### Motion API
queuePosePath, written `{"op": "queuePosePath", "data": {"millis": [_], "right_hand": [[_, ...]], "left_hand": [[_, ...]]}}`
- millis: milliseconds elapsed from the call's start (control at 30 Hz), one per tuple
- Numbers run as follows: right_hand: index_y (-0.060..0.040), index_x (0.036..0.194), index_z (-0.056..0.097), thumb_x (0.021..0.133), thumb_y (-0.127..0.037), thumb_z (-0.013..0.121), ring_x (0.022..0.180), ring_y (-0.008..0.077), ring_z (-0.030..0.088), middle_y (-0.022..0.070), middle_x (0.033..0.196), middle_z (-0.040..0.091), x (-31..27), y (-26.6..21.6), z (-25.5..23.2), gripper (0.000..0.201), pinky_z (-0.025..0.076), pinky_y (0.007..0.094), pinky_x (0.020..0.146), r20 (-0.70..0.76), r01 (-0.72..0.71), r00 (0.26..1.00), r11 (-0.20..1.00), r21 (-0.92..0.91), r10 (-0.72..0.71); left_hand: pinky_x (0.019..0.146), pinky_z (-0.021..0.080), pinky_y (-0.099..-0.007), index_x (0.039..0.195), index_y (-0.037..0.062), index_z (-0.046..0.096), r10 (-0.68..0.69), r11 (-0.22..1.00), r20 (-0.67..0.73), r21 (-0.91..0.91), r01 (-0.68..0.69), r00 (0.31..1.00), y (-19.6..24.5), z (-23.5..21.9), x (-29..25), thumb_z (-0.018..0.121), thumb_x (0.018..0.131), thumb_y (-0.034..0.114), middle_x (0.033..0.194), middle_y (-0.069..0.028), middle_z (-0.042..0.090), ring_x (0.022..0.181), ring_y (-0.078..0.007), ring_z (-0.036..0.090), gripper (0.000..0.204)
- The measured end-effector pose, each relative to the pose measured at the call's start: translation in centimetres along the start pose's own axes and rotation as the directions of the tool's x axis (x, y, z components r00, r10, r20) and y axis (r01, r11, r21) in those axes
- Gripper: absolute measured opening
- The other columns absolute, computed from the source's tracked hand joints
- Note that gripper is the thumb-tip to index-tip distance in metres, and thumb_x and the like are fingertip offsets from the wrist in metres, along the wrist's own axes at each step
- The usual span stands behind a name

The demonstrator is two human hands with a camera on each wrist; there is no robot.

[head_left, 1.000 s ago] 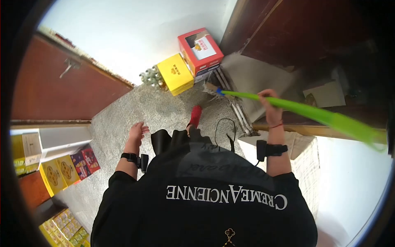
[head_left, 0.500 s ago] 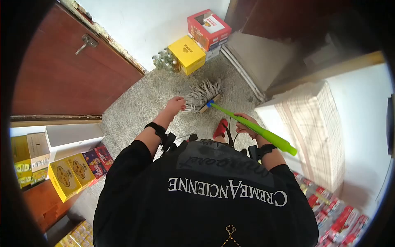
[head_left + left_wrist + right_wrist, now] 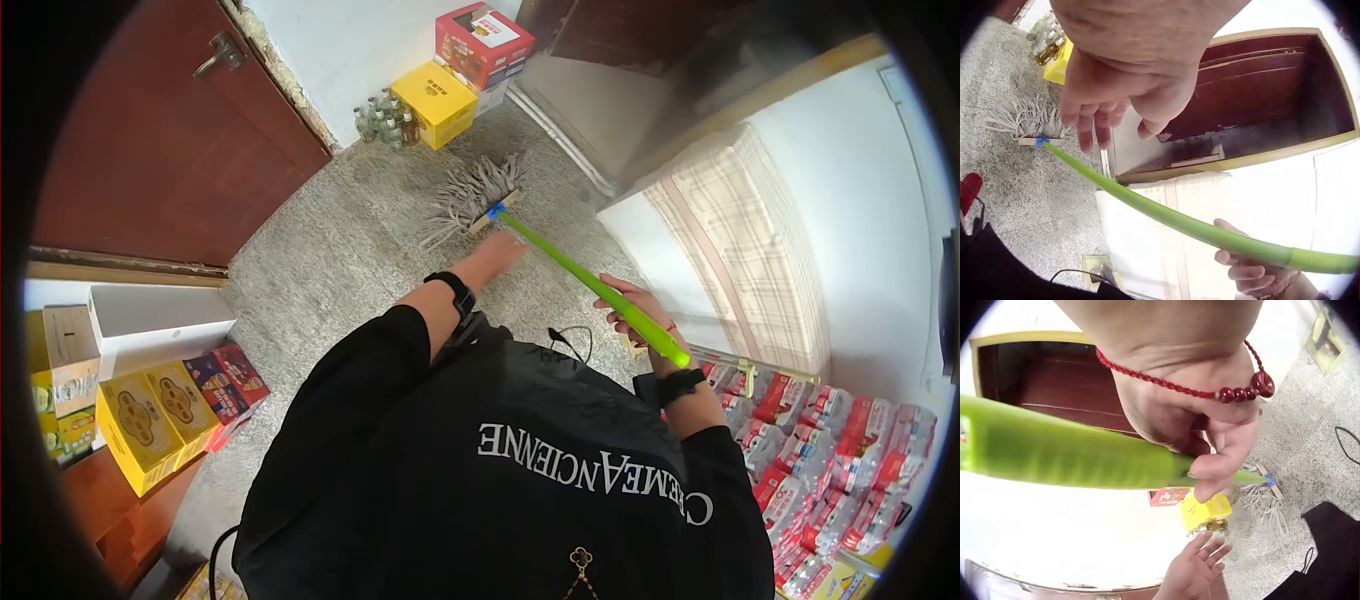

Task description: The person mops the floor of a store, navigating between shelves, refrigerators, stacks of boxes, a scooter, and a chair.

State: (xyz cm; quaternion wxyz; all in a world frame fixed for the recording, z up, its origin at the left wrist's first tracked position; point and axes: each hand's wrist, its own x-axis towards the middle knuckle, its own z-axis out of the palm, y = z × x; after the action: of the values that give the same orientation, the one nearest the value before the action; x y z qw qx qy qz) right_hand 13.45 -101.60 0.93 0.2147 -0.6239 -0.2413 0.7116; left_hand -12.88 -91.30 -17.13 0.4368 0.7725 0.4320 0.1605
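A mop with a long green handle [image 3: 562,262] slants across the head view, its grey string head [image 3: 475,190] spread on the floor. A blue joint [image 3: 1270,480] fixes the handle to a flat bar. My right hand [image 3: 652,306] holds the handle near its thick upper end; in the right wrist view, curled fingers [image 3: 1216,465] lie against it. My left hand [image 3: 497,256] hovers beside the lower handle, blurred in the head view. In the left wrist view its fingers [image 3: 1085,128] hang loose with nothing in them.
Glass bottles [image 3: 384,122], a yellow box [image 3: 435,100] and a red box [image 3: 484,45] stand by the wall ahead. A cloth-covered block [image 3: 730,250] and bottle packs [image 3: 830,470] are at right. Boxes [image 3: 155,410] and a door [image 3: 180,130] line the left.
The mop head has come from beside the boxes at the back onto the floor nearer me. My right hand has come back toward my body, and my left hand has reached toward the handle.
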Motion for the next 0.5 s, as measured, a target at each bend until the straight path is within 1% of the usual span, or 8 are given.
{"op": "queuePosePath", "data": {"millis": [33, 67, 133, 167, 233, 367, 433, 500], "right_hand": [[-0.0107, 0.129, 0.036, 0.087, -0.011, 0.038, 0.051, 0.0134, 0.054, 0.0112, 0.090, 0.060, -1.3, 0.7, -0.7, 0.042, 0.041, 0.0201, 0.035, 0.035, 0.007, 0.999, 1.000, 0.020, -0.007], [-0.0106, 0.129, 0.036, 0.088, -0.014, 0.040, 0.051, 0.0129, 0.053, 0.0107, 0.090, 0.060, -2.6, 1.5, -1.2, 0.042, 0.040, 0.0199, 0.035, 0.071, 0.011, 0.997, 0.999, 0.041, -0.014], [-0.0104, 0.130, 0.034, 0.088, -0.018, 0.042, 0.051, 0.0130, 0.053, 0.0105, 0.091, 0.059, -7.1, 1.7, -0.1, 0.044, 0.040, 0.0197, 0.035, 0.070, 0.004, 0.998, 0.999, 0.037, -0.006], [-0.0102, 0.130, 0.033, 0.088, -0.022, 0.044, 0.052, 0.0131, 0.053, 0.0104, 0.091, 0.059, -9.1, 2.4, 0.3, 0.046, 0.039, 0.0195, 0.035, 0.072, -0.020, 0.997, 0.999, 0.033, 0.017], [-0.0101, 0.131, 0.031, 0.087, -0.023, 0.046, 0.052, 0.0135, 0.053, 0.0106, 0.092, 0.059, -11.4, 5.1, -0.1, 0.048, 0.040, 0.0200, 0.036, 0.084, 0.015, 0.996, 0.998, -0.057, -0.010], [-0.0086, 0.133, 0.028, 0.083, -0.020, 0.052, 0.054, 0.0152, 0.054, 0.0110, 0.095, 0.056, -15.0, 11.9, 0.0, 0.056, 0.043, 0.0238, 0.038, 0.125, 0.004, 0.992, 0.974, -0.226, 0.025], [-0.0080, 0.132, 0.029, 0.082, -0.017, 0.054, 0.055, 0.0156, 0.054, 0.0106, 0.094, 0.055, -16.3, 15.2, 0.3, 0.057, 0.043, 0.0250, 0.038, 0.119, -0.028, 0.991, 0.970, -0.242, 0.058], [-0.0087, 0.133, 0.029, 0.077, -0.011, 0.054, 0.055, 0.0164, 0.055, 0.0098, 0.090, 0.053, -17.4, 17.5, 0.8, 0.061, 0.045, 0.0271, 0.040, 0.069, -0.049, 0.994, 0.914, -0.404, 0.083]], "left_hand": [[0.074, 0.043, -0.0447, 0.088, 0.0018, 0.061, -0.075, 0.986, 0.064, -0.143, 0.083, 0.995, 3.7, -1.0, -1.2, 0.049, 0.081, 0.024, 0.089, -0.0238, 0.059, 0.084, -0.0369, 0.056, 0.026], [0.074, 0.043, -0.0447, 0.088, 0.0018, 0.061, -0.065, 0.987, 0.055, -0.141, 0.073, 0.996, 4.8, -0.1, -1.3, 0.049, 0.081, 0.024, 0.089, -0.0238, 0.059, 0.084, -0.0369, 0.056, 0.026], [0.075, 0.043, -0.0456, 0.098, 0.0001, 0.056, -0.167, 0.985, 0.169, 0.066, 0.158, 0.971, 6.5, 1.8, -1.6, 0.044, 0.084, 0.024, 0.097, -0.0234, 0.057, 0.086, -0.0404, 0.053, 0.031], [0.075, 0.043, -0.0456, 0.098, 0.0001, 0.056, -0.164, 0.986, 0.166, 0.069, 0.154, 0.972, 8.0, 2.9, -2.6, 0.044, 0.084, 0.024, 0.097, -0.0234, 0.057, 0.086, -0.0404, 0.053, 0.031], [0.073, 0.044, -0.0435, 0.103, -0.0006, 0.052, -0.359, 0.931, 0.181, -0.005, 0.366, 0.916, 11.1, 4.5, -4.3, 0.042, 0.085, 0.028, 0.102, -0.0230, 0.055, 0.082, -0.0397, 0.055, 0.036], [0.066, 0.046, -0.0432, 0.101, -0.0019, 0.053, -0.227, 0.969, 0.096, -0.079, 0.235, 0.969, 13.3, 12.1, -7.6, 0.043, 0.084, 0.029, 0.099, -0.0215, 0.056, 0.075, -0.0354, 0.057, 0.037], [0.060, 0.047, -0.0428, 0.103, -0.0031, 0.051, -0.483, 0.784, 0.164, -0.357, 0.508, 0.860, 17.1, 14.4, -10.1, 0.042, 0.085, 0.029, 0.098, -0.0174, 0.057, 0.070, -0.0311, 0.059, 0.038], [0.058, 0.047, -0.0418, 0.104, -0.0036, 0.051, -0.469, 0.787, 0.213, -0.341, 0.515, 0.857, 19.6, 16.1, -12.6, 0.042, 0.085, 0.030, 0.098, -0.0162, 0.056, 0.070, -0.0291, 0.059, 0.040]]}}
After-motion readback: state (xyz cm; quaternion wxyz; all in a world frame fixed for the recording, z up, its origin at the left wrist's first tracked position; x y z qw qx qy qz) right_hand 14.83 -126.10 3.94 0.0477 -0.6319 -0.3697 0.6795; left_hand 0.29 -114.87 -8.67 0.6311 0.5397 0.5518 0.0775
